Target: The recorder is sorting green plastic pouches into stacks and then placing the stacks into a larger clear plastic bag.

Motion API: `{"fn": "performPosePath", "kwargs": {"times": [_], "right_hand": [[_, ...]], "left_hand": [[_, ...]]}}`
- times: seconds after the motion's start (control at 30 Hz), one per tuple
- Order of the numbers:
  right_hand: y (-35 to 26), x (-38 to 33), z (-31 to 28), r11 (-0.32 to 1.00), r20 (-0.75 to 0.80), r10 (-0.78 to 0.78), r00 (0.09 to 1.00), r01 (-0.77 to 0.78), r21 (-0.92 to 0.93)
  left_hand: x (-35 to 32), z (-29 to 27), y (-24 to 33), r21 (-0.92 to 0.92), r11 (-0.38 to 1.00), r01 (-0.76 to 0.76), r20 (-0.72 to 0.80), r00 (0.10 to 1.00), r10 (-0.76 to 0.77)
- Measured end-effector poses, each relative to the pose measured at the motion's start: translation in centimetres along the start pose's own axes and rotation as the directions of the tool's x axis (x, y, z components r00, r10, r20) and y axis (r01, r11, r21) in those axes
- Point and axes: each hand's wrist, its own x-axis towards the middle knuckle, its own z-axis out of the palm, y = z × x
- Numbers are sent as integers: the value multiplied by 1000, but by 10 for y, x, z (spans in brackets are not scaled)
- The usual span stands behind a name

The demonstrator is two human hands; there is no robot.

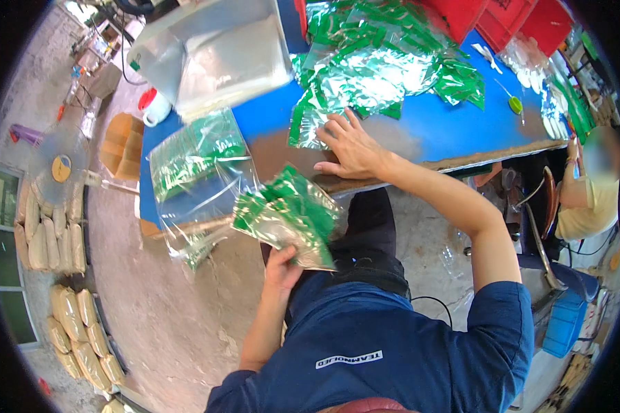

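Note:
My left hand [282, 270] grips the lower edge of a bunch of green-and-clear plastic packets [289, 210], held just off the table's front edge. On the table, my right hand [355, 150] lies with its fingers spread, the fingertips on a packet [306, 127] at the near side of a heap. That heap of shiny green packets [399, 65] covers the back middle of the blue table [455, 134]. Left of my hands, a large clear bag [200, 155] with green packets inside rests on the table, its loose end hanging over the edge.
A metal bin [234, 65] stands at the back left beside a white mug [157, 110]. Red crates [506, 27] line the back right. A cardboard box [122, 148] and a fan [60, 168] are at left. Another person [589, 199] sits at the right.

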Motion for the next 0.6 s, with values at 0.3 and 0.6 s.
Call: {"fn": "performPosePath", "kwargs": {"times": [0.3, 0.6], "right_hand": [[-63, -16, -12, 495, 219, 154, 964, -267, 827], [-28, -65, -25, 992, -84, -48, 995, 57, 115]], "left_hand": [[24, 15, 0, -73, 997, -21, -111, 994, 12], [6, -12, 2, 2, 1000, 11, -142, 990, -11]]}}
